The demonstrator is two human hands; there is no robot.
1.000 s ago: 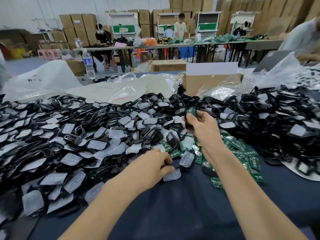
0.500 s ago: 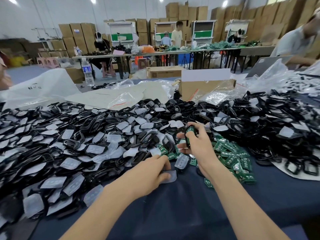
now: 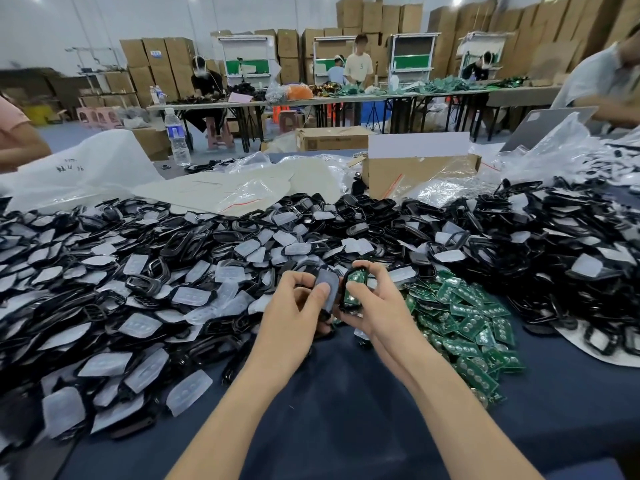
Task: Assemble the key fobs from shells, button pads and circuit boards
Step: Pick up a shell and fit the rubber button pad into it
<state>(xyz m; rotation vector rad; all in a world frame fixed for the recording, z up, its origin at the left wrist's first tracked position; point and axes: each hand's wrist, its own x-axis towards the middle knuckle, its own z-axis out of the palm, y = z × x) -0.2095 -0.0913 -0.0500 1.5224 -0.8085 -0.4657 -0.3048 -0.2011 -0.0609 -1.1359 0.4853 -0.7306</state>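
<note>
Beyond the blue table (image 3: 346, 420) heaped with shells (image 3: 176, 242), cardboard boxes (image 3: 377, 19) stand stacked.

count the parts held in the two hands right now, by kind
button pad, pinched in the left hand: 1
circuit board, in the right hand: 1
black shell around that board: 1
total: 3 (cannot tell if a shell sits behind the pad)

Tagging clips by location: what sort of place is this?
Probably a warehouse-style assembly workshop: stacked cartons along the back, heaps of black shells and green circuit boards on the table, workers at long benches.
</note>
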